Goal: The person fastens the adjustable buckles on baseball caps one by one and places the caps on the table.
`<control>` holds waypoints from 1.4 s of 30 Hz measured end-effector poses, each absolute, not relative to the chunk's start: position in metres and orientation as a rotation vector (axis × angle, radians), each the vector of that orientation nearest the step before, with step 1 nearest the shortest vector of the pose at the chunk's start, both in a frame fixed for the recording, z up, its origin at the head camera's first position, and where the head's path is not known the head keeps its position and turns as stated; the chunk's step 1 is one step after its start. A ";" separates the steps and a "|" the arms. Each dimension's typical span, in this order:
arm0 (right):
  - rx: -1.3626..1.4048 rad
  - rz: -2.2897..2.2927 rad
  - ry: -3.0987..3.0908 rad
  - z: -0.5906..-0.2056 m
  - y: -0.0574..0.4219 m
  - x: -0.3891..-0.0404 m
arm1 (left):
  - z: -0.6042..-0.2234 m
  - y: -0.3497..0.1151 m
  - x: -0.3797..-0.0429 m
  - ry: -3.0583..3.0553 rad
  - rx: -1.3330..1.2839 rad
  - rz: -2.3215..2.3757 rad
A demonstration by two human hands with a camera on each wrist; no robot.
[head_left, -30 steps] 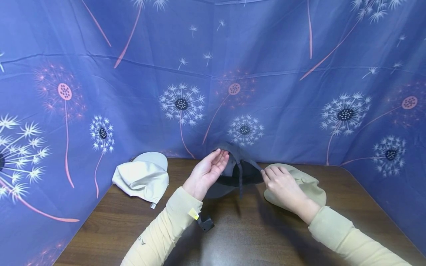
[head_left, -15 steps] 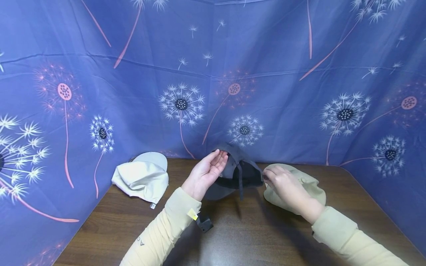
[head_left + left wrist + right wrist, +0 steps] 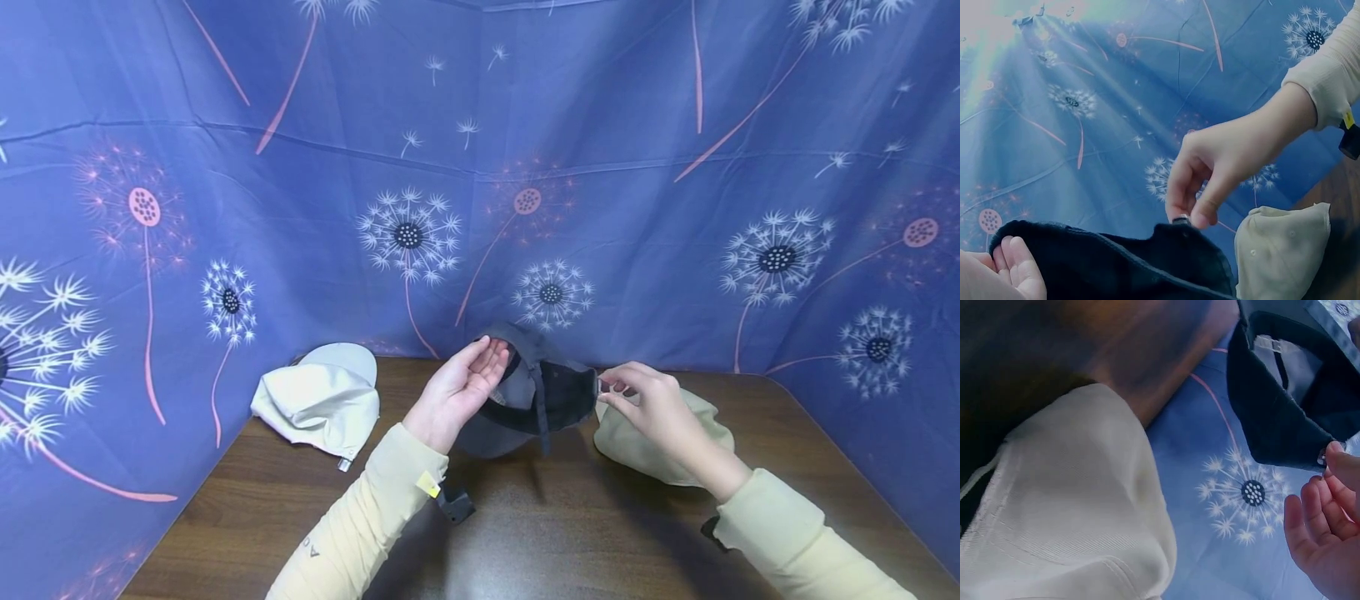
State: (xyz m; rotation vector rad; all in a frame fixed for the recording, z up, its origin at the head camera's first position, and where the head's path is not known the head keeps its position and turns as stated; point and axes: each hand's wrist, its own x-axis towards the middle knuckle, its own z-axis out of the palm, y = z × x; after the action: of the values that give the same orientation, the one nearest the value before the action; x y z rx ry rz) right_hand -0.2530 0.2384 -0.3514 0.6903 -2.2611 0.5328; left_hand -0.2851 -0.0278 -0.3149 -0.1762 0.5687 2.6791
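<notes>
A dark grey cap (image 3: 566, 396), its inner side and a hanging strap showing, is held tilted between both hands at the middle of the table. My left hand (image 3: 459, 392) holds its left edge, the fingers lying against the inside of the rim. At the right end, thumb and fingertips of my right hand (image 3: 656, 412) pinch a small metal buckle (image 3: 1322, 456) on the cap's edge. Behind and below that hand sits a beige cap (image 3: 705, 425), partly covered by it. The left wrist view shows the dark cap (image 3: 1116, 262) spanning from hand to hand.
A white cap (image 3: 318, 400), its pale brim toward the back, lies at the left of the brown wooden table (image 3: 540, 533). Blue cloth (image 3: 637, 208) printed with dandelions encloses the back and sides.
My right hand has turned and shifted slightly right, so its thumb and the small buckle now show. The dark cap's opening has widened a little. My left hand has barely moved.
</notes>
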 end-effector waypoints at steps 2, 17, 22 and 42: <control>0.670 0.548 -2.264 -0.346 0.239 -0.252 | -0.315 -0.028 -0.285 0.575 -0.184 2.677; 0.593 0.620 -2.399 -0.302 0.246 -0.246 | -0.331 -0.037 -0.277 0.631 -0.192 2.636; 0.624 0.615 -2.402 -0.294 0.245 -0.247 | -0.337 -0.041 -0.272 0.681 -0.168 2.594; 0.702 0.621 -2.409 -0.271 0.241 -0.257 | -0.360 -0.060 -0.264 0.870 -0.128 2.458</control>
State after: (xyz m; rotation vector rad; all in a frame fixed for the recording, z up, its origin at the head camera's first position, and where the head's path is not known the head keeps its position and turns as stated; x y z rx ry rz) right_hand -0.2569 0.2413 -0.2713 0.7015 -2.4086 0.6207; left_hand -0.2636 -0.0596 -0.3598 -0.1280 0.8705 2.4585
